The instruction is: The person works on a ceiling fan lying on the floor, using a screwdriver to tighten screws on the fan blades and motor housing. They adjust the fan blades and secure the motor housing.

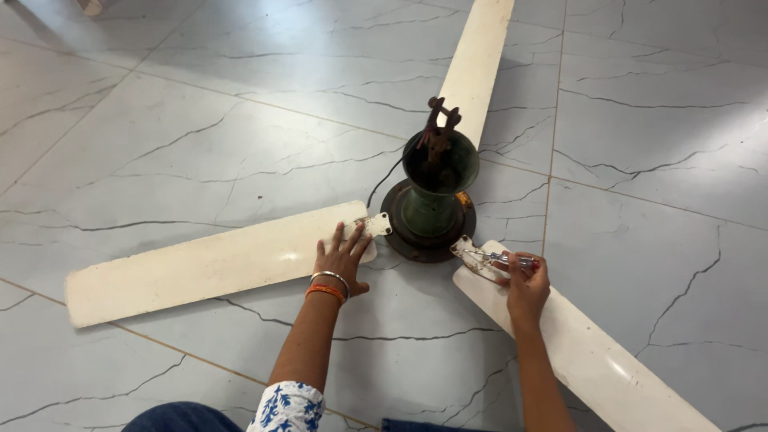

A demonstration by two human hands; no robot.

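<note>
A ceiling fan lies on the tiled floor with its dark green motor housing [432, 204] upright and three cream blades spread out. My left hand [342, 260] rests flat, fingers apart, on the inner end of the left blade [200, 268], close to its metal bracket [374, 226]. My right hand [526, 282] grips a screwdriver [500, 258] with a clear, reddish handle. Its tip points left onto the bracket of the right blade [592, 352], next to the motor. The third blade [476, 64] runs away toward the top.
Grey marble-look floor tiles [200, 144] with dark veins lie all around the fan. A thin black wire [384, 176] trails from the motor on the left. My knees in blue cloth [180, 418] show at the bottom edge.
</note>
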